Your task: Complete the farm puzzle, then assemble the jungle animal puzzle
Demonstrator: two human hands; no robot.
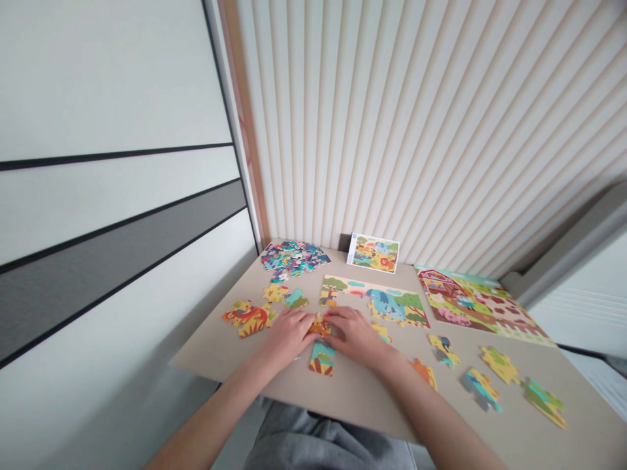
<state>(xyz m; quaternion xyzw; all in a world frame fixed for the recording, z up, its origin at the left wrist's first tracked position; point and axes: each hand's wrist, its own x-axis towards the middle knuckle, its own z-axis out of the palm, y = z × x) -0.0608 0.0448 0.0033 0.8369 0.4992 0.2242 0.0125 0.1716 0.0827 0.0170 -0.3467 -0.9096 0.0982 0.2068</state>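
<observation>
Between my two hands lies an orange and yellow puzzle piece [319,325], its outer edges partly covered by fingers. My left hand [290,331] grips it from the left with bent fingers. My right hand [353,333] holds it from the right, thumb and fingers closing on its side. Just below, a puzzle piece with a green crocodile [322,360] sits near the table's front edge; I cannot tell if the two are joined. Beyond my hands is the assembled upper strip [377,299] with a tree and a blue elephant.
Joined red and orange pieces [249,317] lie left. A pile of purple-blue pieces [294,256] is at the back left. The picture card [373,253] leans on the pleated blind [392,130]. A finished farm puzzle [482,303] and several loose pieces [499,364] lie right.
</observation>
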